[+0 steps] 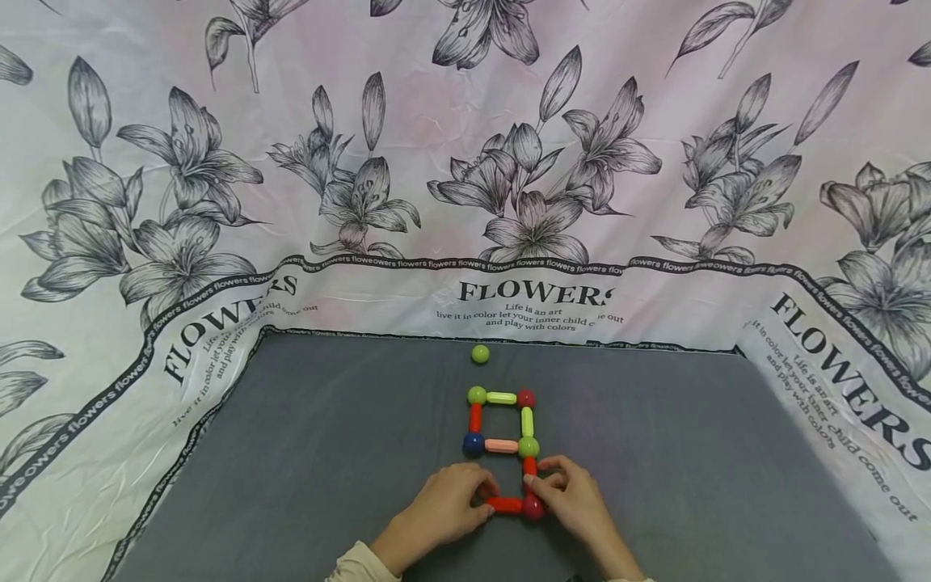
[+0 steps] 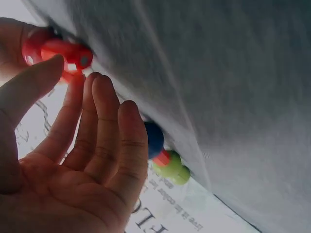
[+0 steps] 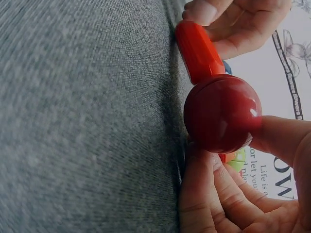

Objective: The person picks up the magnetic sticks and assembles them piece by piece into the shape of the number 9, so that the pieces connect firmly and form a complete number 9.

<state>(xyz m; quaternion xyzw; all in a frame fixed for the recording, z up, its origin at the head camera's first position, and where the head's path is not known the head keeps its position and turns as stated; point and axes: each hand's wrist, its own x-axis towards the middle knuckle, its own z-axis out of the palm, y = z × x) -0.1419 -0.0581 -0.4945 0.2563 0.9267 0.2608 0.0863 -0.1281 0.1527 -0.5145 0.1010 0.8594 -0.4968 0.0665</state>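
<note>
In the head view, magnetic rods and balls form a square frame with a second part built on toward me. My left hand (image 1: 454, 501) pinches the free end of a red rod (image 1: 505, 505), which points left from a dark red ball (image 1: 533, 508). My right hand (image 1: 575, 493) pinches the other red rod (image 1: 530, 466), running from that ball up to a green ball (image 1: 528, 447). The right wrist view has the dark red ball (image 3: 222, 114) up close, its joined red rod (image 3: 199, 52) reaching the left thumb. A blue ball (image 1: 473, 444) marks the square's near left corner.
A loose green ball (image 1: 480, 354) lies beyond the square. The square's other pieces include a peach rod (image 1: 501, 446) and a far red ball (image 1: 526, 398). Grey cloth (image 1: 349, 420) covers the table; a flower-printed curtain (image 1: 538, 299) surrounds its back and sides.
</note>
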